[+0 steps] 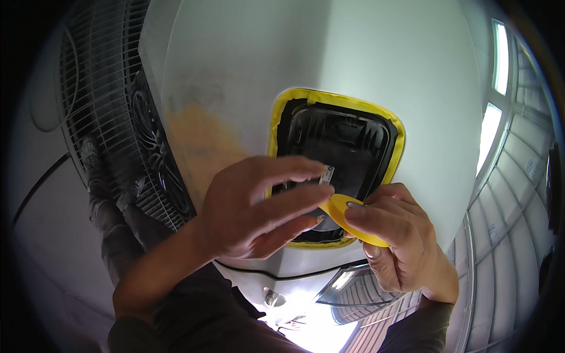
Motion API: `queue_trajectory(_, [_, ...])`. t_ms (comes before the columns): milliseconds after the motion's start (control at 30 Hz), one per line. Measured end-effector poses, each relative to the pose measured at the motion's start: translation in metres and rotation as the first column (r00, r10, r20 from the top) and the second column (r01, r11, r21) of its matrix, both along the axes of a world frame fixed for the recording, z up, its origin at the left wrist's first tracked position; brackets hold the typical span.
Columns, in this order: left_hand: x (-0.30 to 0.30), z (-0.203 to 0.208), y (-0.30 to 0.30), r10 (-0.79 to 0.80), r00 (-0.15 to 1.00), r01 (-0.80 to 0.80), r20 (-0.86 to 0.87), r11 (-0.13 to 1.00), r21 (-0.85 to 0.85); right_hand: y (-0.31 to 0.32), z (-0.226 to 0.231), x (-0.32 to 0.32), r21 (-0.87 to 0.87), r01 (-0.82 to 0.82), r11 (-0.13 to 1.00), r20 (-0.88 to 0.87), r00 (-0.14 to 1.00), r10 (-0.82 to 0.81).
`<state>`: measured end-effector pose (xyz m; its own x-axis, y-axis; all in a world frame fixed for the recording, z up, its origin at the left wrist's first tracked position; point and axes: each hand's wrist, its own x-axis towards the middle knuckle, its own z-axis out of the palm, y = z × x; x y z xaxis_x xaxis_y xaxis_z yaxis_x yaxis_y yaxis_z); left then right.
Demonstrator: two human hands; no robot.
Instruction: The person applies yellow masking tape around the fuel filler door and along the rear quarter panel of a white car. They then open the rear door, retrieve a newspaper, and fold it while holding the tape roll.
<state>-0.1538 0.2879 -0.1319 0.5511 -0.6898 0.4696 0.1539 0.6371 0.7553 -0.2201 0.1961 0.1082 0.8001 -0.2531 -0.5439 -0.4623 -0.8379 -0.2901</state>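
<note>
My right hand (400, 235) grips a roll of yellow masking tape (371, 236) between thumb and fingers. My left hand (253, 206) reaches in from the left with its fingers spread. Its fingertips are close to the tape's near end; whether one touches it, I cannot tell. Behind both hands is a rounded black recess (335, 129) in a pale vehicle body panel (235, 59). Yellow tape (398, 144) runs around the recess's edge, and my hands hide part of the lower left and lower right. A small pale label (328, 173) shows inside.
A tan, sanded-looking patch (200, 132) marks the panel at left. Beyond the panel's left edge are a dark spoked wheel (154, 141), metal floor grating (97, 76) and legs in dark trousers (109, 226). A quilted-looking wall with bright windows (490, 129) stands at right.
</note>
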Motion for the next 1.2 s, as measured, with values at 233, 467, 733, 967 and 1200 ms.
queue_trajectory(233, [0.014,-0.007,-0.006,0.216,0.959,-0.214,0.186,0.976,-0.026,-0.009,-0.004,0.016,0.160,0.261,0.952,-0.102,0.964,-0.247])
queue_trajectory(467, [0.022,-0.010,0.000,0.215,0.934,-0.206,0.285,0.977,-0.063,-0.012,-0.006,0.017,0.216,0.383,0.898,-0.119,0.923,-0.365])
queue_trajectory(733, [0.040,-0.041,-0.039,0.209,0.929,-0.212,0.306,0.977,-0.026,-0.032,0.008,0.023,0.022,0.586,0.810,0.038,0.809,-0.586])
queue_trajectory(967, [0.038,-0.065,-0.083,0.304,0.923,-0.284,0.236,0.952,-0.114,-0.053,0.005,0.028,-0.206,0.569,0.796,0.122,0.822,-0.556])
queue_trajectory(1200, [0.041,-0.060,-0.092,0.260,0.940,-0.235,0.219,0.962,-0.137,-0.055,0.005,0.029,-0.222,0.622,0.751,0.119,0.782,-0.612])
